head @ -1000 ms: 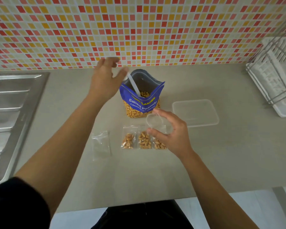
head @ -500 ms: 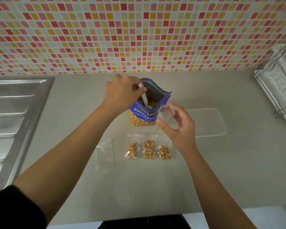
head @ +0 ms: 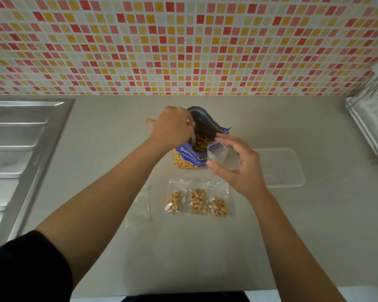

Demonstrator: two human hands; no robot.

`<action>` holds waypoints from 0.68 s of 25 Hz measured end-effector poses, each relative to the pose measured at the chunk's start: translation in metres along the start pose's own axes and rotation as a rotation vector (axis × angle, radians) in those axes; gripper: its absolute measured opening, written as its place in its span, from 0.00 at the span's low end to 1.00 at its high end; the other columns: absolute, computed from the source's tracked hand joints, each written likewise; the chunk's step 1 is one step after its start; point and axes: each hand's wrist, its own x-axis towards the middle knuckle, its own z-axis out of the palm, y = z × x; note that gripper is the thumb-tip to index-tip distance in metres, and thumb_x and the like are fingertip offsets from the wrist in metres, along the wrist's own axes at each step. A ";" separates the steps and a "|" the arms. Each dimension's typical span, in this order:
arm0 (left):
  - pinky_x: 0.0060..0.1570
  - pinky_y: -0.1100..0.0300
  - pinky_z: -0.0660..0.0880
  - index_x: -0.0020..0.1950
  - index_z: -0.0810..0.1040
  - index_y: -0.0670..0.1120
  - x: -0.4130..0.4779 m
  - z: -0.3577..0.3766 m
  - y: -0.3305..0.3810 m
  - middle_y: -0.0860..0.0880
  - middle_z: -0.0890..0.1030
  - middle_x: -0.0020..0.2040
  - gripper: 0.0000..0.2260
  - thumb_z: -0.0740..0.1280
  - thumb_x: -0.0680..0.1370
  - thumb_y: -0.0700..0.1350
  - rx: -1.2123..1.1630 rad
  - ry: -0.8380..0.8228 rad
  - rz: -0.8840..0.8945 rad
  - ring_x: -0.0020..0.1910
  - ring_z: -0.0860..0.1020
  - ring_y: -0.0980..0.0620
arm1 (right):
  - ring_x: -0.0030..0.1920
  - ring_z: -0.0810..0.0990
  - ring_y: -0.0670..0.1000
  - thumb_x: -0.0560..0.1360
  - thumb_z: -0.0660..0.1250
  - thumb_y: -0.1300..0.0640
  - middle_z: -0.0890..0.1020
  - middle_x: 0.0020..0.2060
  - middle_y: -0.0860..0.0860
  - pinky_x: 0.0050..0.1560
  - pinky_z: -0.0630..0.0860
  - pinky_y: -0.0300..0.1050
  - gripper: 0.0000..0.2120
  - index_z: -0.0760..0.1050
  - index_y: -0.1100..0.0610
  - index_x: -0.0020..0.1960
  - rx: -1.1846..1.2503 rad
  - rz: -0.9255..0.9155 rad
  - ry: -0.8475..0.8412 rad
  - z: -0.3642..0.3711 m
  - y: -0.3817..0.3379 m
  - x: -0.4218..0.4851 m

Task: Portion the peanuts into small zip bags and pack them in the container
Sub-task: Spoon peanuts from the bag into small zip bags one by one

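- Left hand (head: 172, 127) closed on a white spoon (head: 192, 136) dipped into the open peanut bag (head: 190, 158), mid-worktop (head: 292, 236).
- Right hand (head: 234, 166) pinching an empty zip bag (head: 218, 152) open beside it.
- Three filled zip bags (head: 198, 201) nearer; clear container (head: 279, 168) right.

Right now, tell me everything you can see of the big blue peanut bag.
The peanut bag is a glossy blue pouch standing upright on the counter, mouth open, grey inside, peanuts showing through its clear lower window. The left hand dips a white spoon into it; the right hand holds a small clear bag in front.
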 end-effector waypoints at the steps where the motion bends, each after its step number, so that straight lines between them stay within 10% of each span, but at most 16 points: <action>1: 0.59 0.40 0.68 0.43 0.76 0.53 0.000 0.000 -0.002 0.51 0.78 0.48 0.07 0.60 0.77 0.45 -0.060 -0.016 0.004 0.53 0.75 0.47 | 0.60 0.76 0.41 0.66 0.74 0.49 0.78 0.60 0.47 0.61 0.71 0.35 0.22 0.77 0.54 0.58 0.009 0.006 -0.001 0.000 0.000 -0.001; 8: 0.38 0.68 0.71 0.48 0.80 0.44 -0.006 -0.013 -0.019 0.50 0.82 0.39 0.08 0.62 0.78 0.44 -0.582 -0.006 0.000 0.39 0.76 0.59 | 0.62 0.75 0.42 0.66 0.74 0.49 0.78 0.61 0.45 0.61 0.71 0.36 0.24 0.75 0.51 0.60 0.068 0.062 -0.040 -0.005 -0.003 -0.001; 17: 0.40 0.67 0.66 0.47 0.78 0.43 -0.010 -0.024 -0.036 0.53 0.79 0.40 0.08 0.60 0.80 0.41 -0.852 0.056 -0.134 0.43 0.74 0.59 | 0.54 0.79 0.47 0.65 0.74 0.49 0.81 0.52 0.48 0.55 0.73 0.34 0.25 0.75 0.54 0.60 0.136 0.124 0.179 -0.007 -0.013 -0.002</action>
